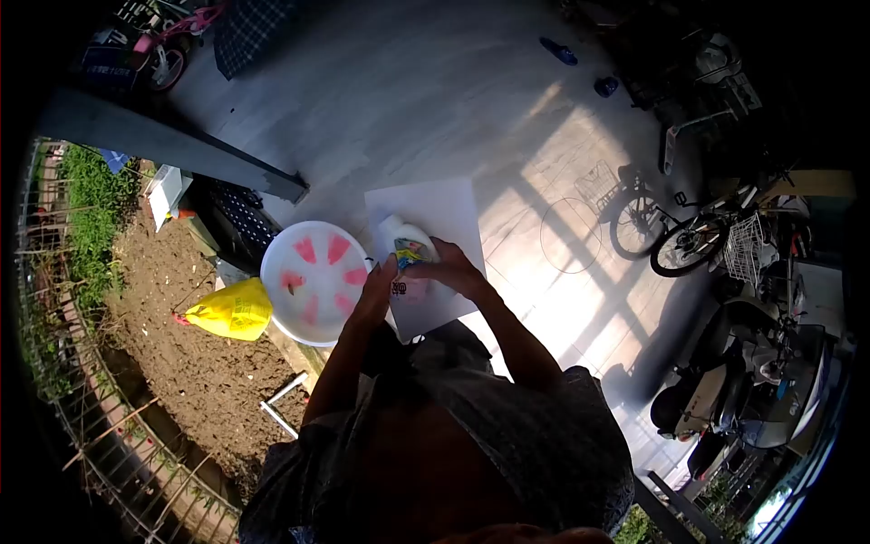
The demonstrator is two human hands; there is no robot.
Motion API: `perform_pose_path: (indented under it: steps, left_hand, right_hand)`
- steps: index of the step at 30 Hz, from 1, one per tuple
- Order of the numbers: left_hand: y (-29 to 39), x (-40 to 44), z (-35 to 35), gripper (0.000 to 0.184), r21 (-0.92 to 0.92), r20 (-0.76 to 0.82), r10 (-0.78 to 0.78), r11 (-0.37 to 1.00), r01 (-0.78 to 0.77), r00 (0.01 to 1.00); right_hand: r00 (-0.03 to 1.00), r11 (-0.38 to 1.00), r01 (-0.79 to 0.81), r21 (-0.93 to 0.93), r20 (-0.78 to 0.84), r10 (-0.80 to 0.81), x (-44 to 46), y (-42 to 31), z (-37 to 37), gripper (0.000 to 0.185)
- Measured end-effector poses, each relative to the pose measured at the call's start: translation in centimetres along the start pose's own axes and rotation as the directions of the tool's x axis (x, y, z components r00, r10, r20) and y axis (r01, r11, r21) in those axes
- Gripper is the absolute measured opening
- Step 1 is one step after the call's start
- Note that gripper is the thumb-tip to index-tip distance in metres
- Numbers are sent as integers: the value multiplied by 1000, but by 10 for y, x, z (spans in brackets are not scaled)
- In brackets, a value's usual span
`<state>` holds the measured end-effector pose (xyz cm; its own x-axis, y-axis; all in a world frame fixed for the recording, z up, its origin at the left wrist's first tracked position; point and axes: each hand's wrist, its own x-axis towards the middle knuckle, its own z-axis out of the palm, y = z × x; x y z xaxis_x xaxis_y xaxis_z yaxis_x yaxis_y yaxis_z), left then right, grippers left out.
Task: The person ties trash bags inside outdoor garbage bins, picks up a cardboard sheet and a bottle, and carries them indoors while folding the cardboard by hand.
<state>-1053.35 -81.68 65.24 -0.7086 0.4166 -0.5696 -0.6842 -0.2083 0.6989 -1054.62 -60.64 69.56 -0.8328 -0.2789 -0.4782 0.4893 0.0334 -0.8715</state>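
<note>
"Bottle (413, 249) over the white board (444, 204), left hand (373, 292) and right hand (456, 272) both pinching it from either side. What could go wrong?"

"Slipping, I reckon. If that grip's damp, it could pop out toward the basin (316, 283) just left of the board."

"Can't tell if it's capped, tbh."

"Then squeezing too hard might squirt stuff everywhere."

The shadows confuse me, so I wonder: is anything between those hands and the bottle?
Nothing visible is: the left hand and right hand are both at the bottle; the basin stands off to the left.
</note>
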Motion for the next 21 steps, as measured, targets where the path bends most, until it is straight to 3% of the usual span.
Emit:
perform_pose_path:
  steps: [2,4,7,8,11,14,18,21]
  left_hand:
    - [19,15,13,61,-15,51,7,1000,-7,999]
    - [39,29,7,55,149,102,18,988,-33,995]
    - [78,56,21,57,211,92,8,977,-27,996]
    - [89,65,25,58,193,117,7,981,-30,993]
    - [110,101,38,58,187,219,7,981,-49,976]
    - [123,139,57,60,192,285,-54,981,-2,957]
    - [147,170,98,59,318,334,10,940,-123,942]
    - [157,192,129,59,336,328,59,926,-174,943]
  right_hand:
    - [998,998,58,23,-5,-58,7,-11,-19,70]
    - [994,991,110,76,9,-111,17,-26,-32,66]
    - [954,956,292,-12,-70,-292,34,-40,-43,72]
    - [953,957,287,-45,-88,-290,41,-41,-48,73]
    - [947,963,231,-142,-192,-256,58,-34,-66,71]
    - [877,929,145,-342,-390,-280,47,-60,-86,72]
    - [905,881,-200,-429,-425,-1,19,-138,-116,85]
    - [892,873,-185,-451,-450,-44,38,-122,-154,89]
